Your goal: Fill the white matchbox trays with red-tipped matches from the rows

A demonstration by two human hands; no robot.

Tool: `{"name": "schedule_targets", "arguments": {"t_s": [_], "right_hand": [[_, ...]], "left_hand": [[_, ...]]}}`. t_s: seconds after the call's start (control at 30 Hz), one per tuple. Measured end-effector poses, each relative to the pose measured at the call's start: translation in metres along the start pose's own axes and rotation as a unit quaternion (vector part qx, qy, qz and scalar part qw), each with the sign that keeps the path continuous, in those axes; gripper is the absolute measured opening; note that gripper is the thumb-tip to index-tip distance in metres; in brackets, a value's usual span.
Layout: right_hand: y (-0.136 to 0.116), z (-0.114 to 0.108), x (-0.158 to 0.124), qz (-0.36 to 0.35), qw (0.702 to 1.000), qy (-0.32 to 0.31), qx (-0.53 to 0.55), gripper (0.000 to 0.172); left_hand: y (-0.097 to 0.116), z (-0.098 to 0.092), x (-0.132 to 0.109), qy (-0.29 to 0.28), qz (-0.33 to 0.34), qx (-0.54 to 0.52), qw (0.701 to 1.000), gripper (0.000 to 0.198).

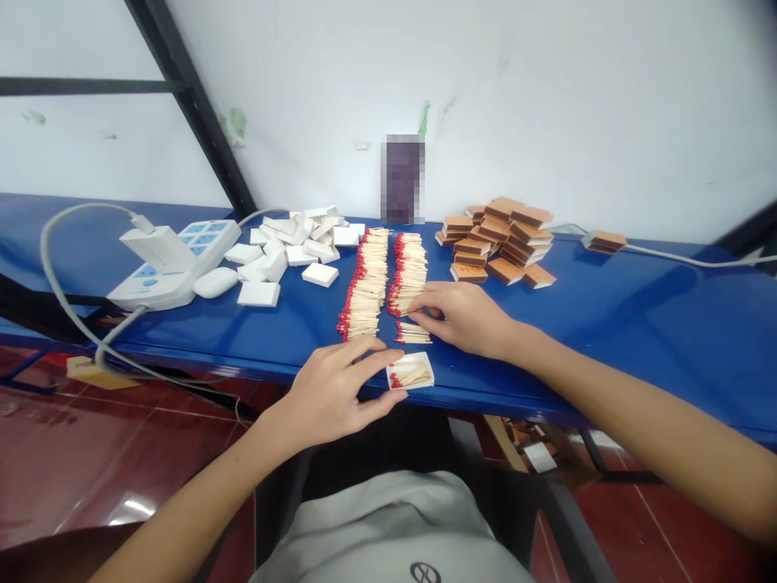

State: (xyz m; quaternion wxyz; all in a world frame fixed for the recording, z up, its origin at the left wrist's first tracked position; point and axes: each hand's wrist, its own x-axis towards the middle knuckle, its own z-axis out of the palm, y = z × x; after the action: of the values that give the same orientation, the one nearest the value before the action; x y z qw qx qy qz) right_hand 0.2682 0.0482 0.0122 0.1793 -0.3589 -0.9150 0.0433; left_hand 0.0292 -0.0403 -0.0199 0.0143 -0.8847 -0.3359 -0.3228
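Observation:
My left hand grips a small white matchbox tray at its left side, between thumb and fingers, at the front edge of the blue table. Several red-tipped matches lie inside the tray. Just beyond, my right hand has its thumb and fingertips pinched on matches at the near end of the right-hand row of matches. A small separate group of matches lies below those fingertips. Left of it runs a longer row of matches, red heads to the left.
White trays are heaped at the back left, near a power strip with a plugged-in charger and cable. Brown matchbox sleeves are piled at the back right. A blurred dark upright object leans on the wall. Below stands an open carton.

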Motion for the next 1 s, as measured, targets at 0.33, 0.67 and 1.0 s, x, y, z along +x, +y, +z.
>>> {"name": "schedule_targets", "arguments": {"t_s": [0.33, 0.67, 1.0], "right_hand": [[0.002, -0.002, 0.0, 0.011, 1.0, -0.012, 0.0, 0.017], [-0.007, -0.009, 0.002, 0.067, 0.993, -0.043, 0.086, 0.015], [-0.009, -0.017, -0.005, -0.042, 0.997, -0.065, 0.028, 0.029]], "left_hand": [[0.001, -0.001, 0.001, -0.006, -0.007, -0.007, 1.0, 0.031], [0.0, -0.003, 0.001, -0.013, -0.009, -0.006, 1.0, 0.031], [0.0, -0.002, -0.001, -0.022, -0.017, -0.011, 1.0, 0.033]]}}
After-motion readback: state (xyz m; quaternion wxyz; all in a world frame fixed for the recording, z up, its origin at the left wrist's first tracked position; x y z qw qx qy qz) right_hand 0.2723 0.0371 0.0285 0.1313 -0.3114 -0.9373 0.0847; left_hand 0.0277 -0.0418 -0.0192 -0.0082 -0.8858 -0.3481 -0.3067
